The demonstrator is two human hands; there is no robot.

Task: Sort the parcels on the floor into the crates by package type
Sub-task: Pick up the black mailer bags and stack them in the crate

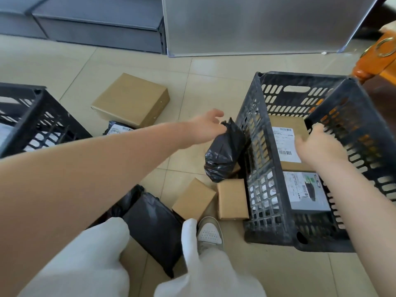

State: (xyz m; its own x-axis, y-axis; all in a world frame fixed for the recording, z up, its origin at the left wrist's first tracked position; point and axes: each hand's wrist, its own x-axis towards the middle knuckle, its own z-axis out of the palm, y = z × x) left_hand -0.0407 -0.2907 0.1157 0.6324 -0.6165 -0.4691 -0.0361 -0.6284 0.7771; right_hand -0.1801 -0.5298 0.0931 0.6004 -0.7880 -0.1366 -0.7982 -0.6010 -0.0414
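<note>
Floor (128, 61): beige tiles.
Left hand (206, 129): pinches black bag (224, 155), just beside right crate (265, 189).
Right hand (319, 144): fingers relaxed, empty, above that crate.

Centre frame: left hand (206, 129) pinching the top of a black plastic bag (224, 153) beside a black crate (267, 185). Right frame: right hand (319, 144), fingers spread, inside that crate above labelled boxes (287, 144). Lower centre: two small cardboard boxes (194, 199) on the tiled floor (182, 82).
</note>
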